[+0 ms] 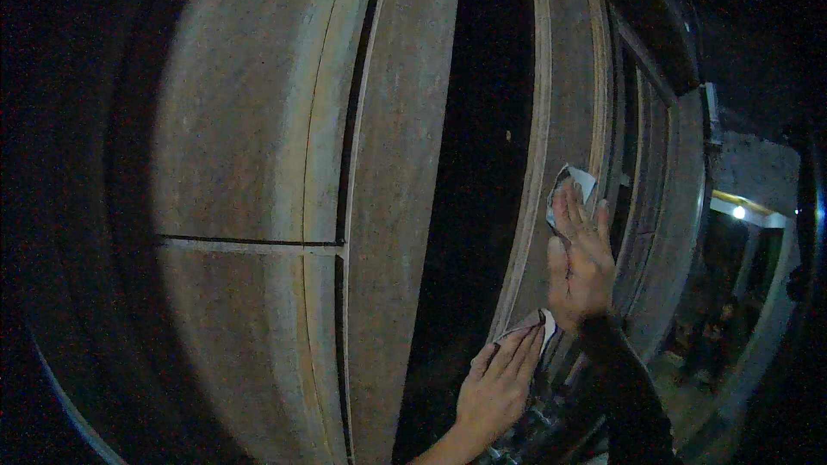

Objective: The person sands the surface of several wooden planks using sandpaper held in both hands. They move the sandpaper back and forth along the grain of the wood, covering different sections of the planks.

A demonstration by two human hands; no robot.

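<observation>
My right hand (581,271) lies against a narrow upright wooden strip (568,60), its fingers pointing up. Beneath its fingertips is a piece of sandpaper (582,179) with a pale back and a darker curled edge. Lower and to the left, my left hand (500,379) presses a second piece of sandpaper (549,327) near the bottom of the same strip. Only the edges of that piece show past the fingers. The left forearm is bare; a dark sleeve covers the right one.
Left of a dark opening (482,120) stands a broad wooden panel (233,120) with black gaps between its boards. More framed strips (646,155) run upright at the right. Farther right, a lit bulb (738,213) hangs by a doorway. Much of the surroundings is dark.
</observation>
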